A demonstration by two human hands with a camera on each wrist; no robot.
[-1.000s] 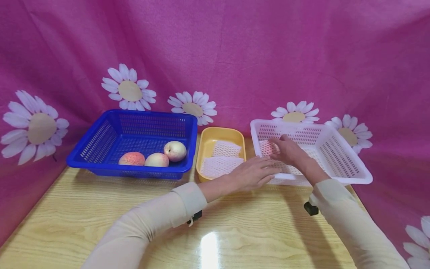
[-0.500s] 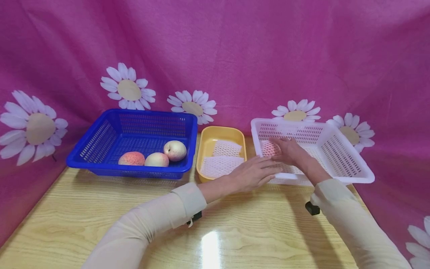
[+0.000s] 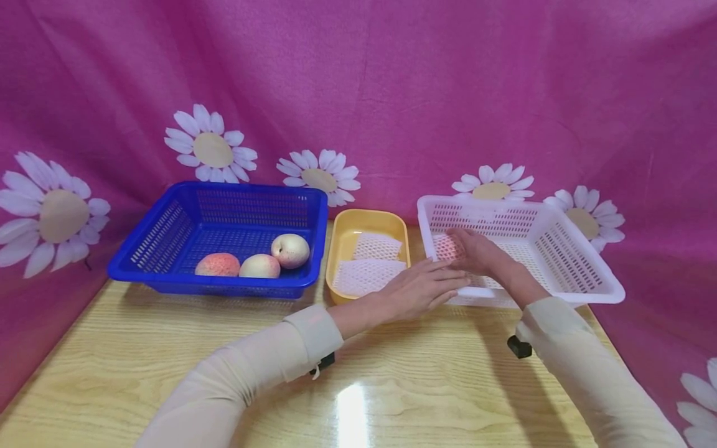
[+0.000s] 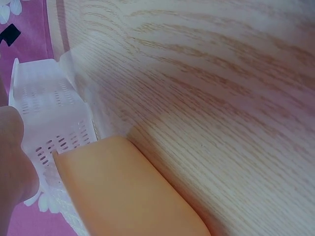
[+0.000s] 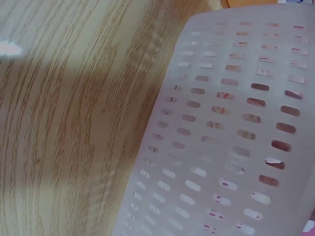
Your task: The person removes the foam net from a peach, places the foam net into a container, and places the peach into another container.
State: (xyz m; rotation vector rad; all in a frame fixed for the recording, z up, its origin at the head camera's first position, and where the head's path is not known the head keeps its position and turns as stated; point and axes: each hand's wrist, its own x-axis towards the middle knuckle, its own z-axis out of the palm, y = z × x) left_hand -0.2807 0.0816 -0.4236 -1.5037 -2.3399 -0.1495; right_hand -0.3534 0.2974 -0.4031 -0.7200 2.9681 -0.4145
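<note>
A peach (image 3: 447, 247) in a white foam net sits in the near left corner of the white basket (image 3: 585, 297). My right hand (image 3: 478, 253) reaches into that basket and grips the peach from its right side; some of its fingers are hidden. Fingers straight, my left hand (image 3: 422, 289) rests at the basket's near left rim, beside the yellow tray (image 3: 332, 274). Inside the tray lie foam nets (image 3: 370, 277), flat and pale. In the left wrist view, part of a hand (image 4: 17, 157) shows at the left edge.
To the left stands a blue basket (image 3: 168, 277) with a blush peach (image 3: 217, 264) and two paler peaches (image 3: 290, 250) in it. All the containers stand in a row along the back of the wooden table (image 3: 420, 379), before a pink flowered cloth (image 3: 370, 93).
My right hand loosened and spread its fingers beside the netted peach, then closed in around its right side. The left hand has stayed at the basket's rim.
</note>
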